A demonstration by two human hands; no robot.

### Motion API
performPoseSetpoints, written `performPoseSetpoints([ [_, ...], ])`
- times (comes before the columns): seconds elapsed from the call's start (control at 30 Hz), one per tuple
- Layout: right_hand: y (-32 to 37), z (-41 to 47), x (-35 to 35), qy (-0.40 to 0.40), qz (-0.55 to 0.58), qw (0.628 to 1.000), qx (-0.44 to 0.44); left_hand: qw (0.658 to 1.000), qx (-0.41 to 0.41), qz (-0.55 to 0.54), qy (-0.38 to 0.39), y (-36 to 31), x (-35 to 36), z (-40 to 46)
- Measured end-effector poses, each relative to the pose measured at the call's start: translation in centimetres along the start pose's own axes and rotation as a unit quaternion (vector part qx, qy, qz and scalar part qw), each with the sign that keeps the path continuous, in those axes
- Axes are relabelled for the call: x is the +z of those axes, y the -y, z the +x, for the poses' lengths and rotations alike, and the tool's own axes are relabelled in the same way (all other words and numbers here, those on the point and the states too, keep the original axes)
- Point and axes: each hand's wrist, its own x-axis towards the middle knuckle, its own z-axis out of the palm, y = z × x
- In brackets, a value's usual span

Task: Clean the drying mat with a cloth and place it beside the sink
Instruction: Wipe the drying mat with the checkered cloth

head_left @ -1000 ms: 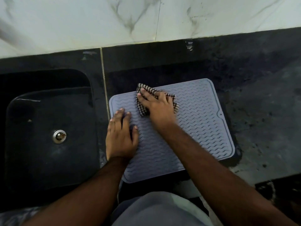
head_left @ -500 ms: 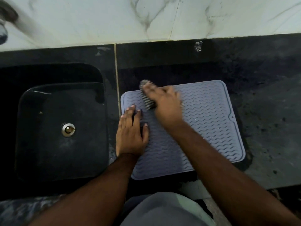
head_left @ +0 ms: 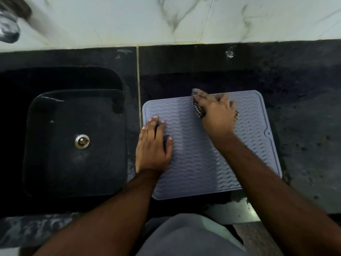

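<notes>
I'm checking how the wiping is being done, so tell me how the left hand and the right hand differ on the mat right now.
The left hand lies flat with straight fingers on the near-left part of the drying mat, by the sink; the right hand is at the mat's far edge. The left hand holds nothing, while the right hand presses a checked cloth under its fingers. Both hands rest palm down on the mat.

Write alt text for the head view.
A right hand presses a checked cloth on the far edge of a grey drying mat while the left hand lies flat on its left side. A black sink sits left.
</notes>
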Motion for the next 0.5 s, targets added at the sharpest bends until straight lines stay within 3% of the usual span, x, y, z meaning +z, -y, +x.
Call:
performPoseSetpoints([
  [0.07,3.5,0.2,0.4,-0.004,0.053,0.994,-0.091,1.0,-0.004,0.009,0.007,0.1,0.0,0.0],
  [0.17,8.5,-0.2,2.6,0.063,0.04,0.971,-0.226,0.999,-0.032,0.028,0.029,0.0,0.0,0.0],
  [0.3,7.3,0.2,3.2,0.074,0.013,0.959,-0.273,0.999,-0.023,0.032,0.017,0.1,0.2,-0.1],
  [0.37,4.4,0.5,2.5,0.073,0.005,0.962,-0.264,1.0,-0.013,0.013,0.008,0.1,0.4,-0.1],
  [0.5,-0.1,0.2,0.6,0.085,0.044,0.991,-0.092,1.0,-0.003,-0.015,-0.006,0.2,0.3,-0.2],
])
